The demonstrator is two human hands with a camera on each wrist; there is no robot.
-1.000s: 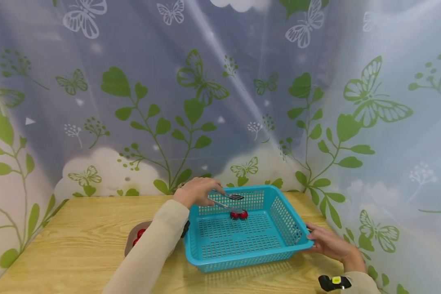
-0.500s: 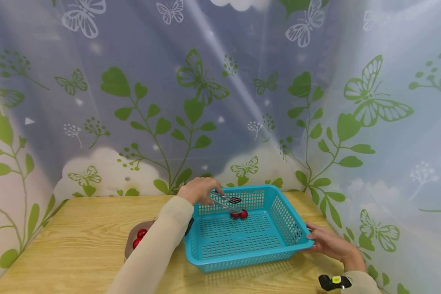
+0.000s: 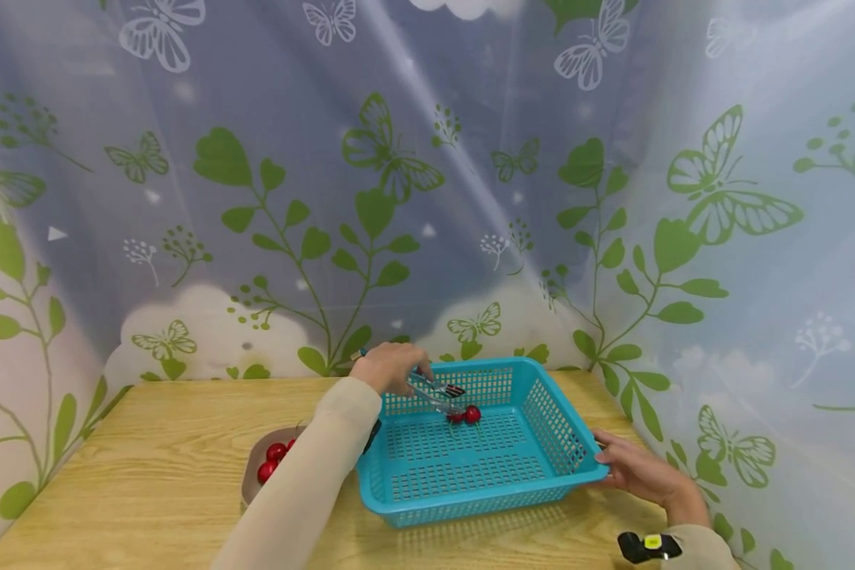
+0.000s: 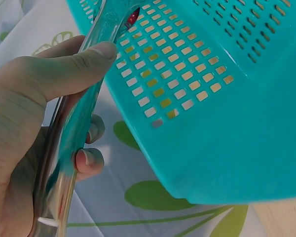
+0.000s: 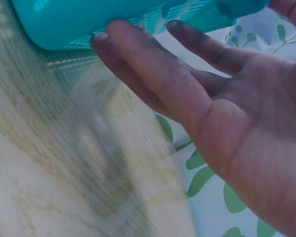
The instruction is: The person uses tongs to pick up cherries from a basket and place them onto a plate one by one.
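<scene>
In the head view my left hand (image 3: pixel 392 368) holds metal tongs (image 3: pixel 438 401) over the back left of a blue slotted basket (image 3: pixel 484 492). In the left wrist view, thumb and curled fingers press the shiny arms of the tongs. Two red cherries with green stems lie inside the basket: one cherry (image 3: pixel 473 414) is in plain sight, the other cherry (image 3: pixel 455 419) is partly covered by the lower tongs tip. The tongs' tips stand apart. My right hand (image 3: pixel 637 471) grips the basket's right front corner, thumb at the rim, fingers (image 5: pixel 138 49) reaching along the outside underneath.
Left of the basket a brownish bowl (image 3: pixel 252 467) holds several red cherries (image 3: pixel 276 452), partly hidden by my left forearm. Everything stands on a light wooden table (image 3: pixel 150 475). A printed curtain (image 3: pixel 292 198) closes off the back and sides.
My left hand and forearm have shifted slightly right, uncovering more of the bowl. The tongs' upper tip has moved slightly down and left. The basket and right hand stay practically still.
</scene>
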